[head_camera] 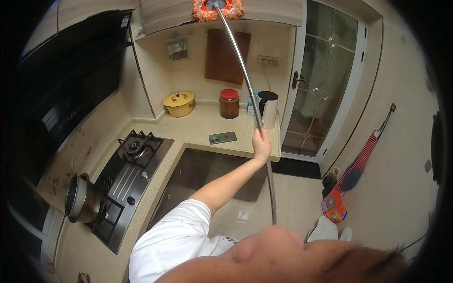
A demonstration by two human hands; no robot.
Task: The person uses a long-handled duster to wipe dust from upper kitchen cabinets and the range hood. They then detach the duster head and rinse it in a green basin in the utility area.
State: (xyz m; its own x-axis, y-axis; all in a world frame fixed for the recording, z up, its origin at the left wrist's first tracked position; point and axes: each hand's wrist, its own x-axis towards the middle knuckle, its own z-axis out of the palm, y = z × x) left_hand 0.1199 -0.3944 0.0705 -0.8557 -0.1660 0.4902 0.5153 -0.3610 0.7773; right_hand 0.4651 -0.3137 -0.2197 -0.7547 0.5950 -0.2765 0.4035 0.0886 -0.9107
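My left hand [262, 145] is closed around the metal pole [244, 67] of a chenille mop. The pole slants up and to the left from my hand, and its lower end goes down out of sight near my face. At the top, the orange and white mop head [231, 14] is against the wood-grain wall cabinet [272, 12], partly cut off by the picture's edge. Behind the pole, close to my hand, stands a white electric kettle [269, 109] with a black lid. A mobile phone [222, 138] lies on the stone countertop [191, 127]. My right hand is out of view.
Left is a gas hob [124, 184] with a metal pot [83, 201], below a black range hood [81, 78]. A yellow lidded enamel pot [179, 104] and a red-lidded jar [229, 104] stand at the back. Right are a glazed door [318, 92] and a hanging striped apron [359, 161].
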